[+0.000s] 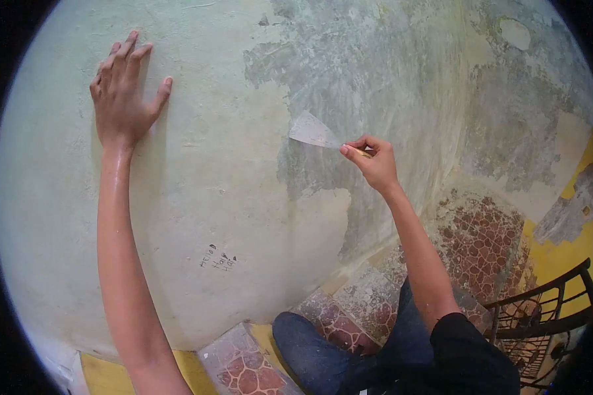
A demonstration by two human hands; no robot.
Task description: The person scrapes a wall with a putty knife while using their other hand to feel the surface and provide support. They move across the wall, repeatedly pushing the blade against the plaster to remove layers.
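Note:
My left hand (122, 99) lies against the pale green wall (197, 151) at the upper left, fingers spread and nothing in it. In my right hand (373, 161) is a putty knife (311, 131), gripped by its handle, which my fingers mostly cover. Its wide, pale blade points left and sits at the ragged edge between the light paint and a grey-green stripped patch (369, 72). Small handwritten letters (219, 258) mark the wall low between my arms.
Stair treads with a red stone pattern (247, 372) run along the wall's foot, strewn with paint flakes toward the right. A dark metal rack (540, 309) stands at the lower right, beside a yellow surface (560, 257). My bent knee (310, 342) is close to the wall.

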